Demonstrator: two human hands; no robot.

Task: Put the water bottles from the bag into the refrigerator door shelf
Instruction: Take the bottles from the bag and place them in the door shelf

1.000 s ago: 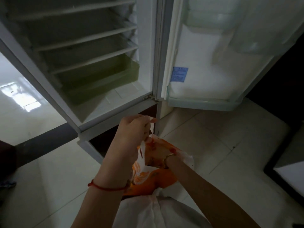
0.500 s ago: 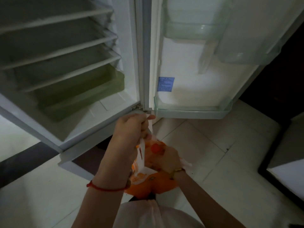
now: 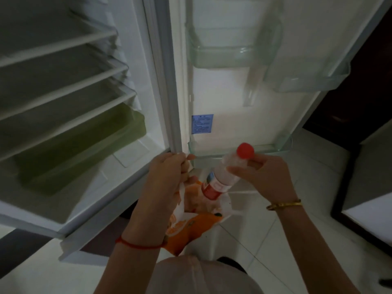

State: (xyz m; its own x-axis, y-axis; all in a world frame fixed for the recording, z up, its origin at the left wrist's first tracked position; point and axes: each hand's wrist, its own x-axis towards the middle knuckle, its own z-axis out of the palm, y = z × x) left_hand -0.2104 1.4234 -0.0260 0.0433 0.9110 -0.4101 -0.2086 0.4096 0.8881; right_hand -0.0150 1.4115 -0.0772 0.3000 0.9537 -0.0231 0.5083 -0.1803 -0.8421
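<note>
My left hand (image 3: 167, 177) grips the white handle of an orange-and-white bag (image 3: 191, 228) and holds it up in front of the open refrigerator. A clear water bottle (image 3: 224, 175) with a red cap and red label is tilted, its lower end still inside the bag's mouth. My right hand (image 3: 263, 179) is closed around the bottle's upper body, just below the cap. The bottom door shelf (image 3: 275, 148), a clear tray, lies directly behind the cap and looks empty. Whatever else is in the bag is hidden.
The refrigerator cabinet (image 3: 157, 81) stands open at left with several bare shelves and a green crisper drawer (image 3: 84, 153). Two upper door bins (image 3: 231, 54) (image 3: 307, 79) hang above. Pale tiled floor (image 3: 275, 240) is below, and a dark-edged appliance (image 3: 367, 209) stands at right.
My right hand has come up out of the bag with the red-capped bottle, rising toward the lower door shelf. The camera has shifted so the fridge door fills more of the view.
</note>
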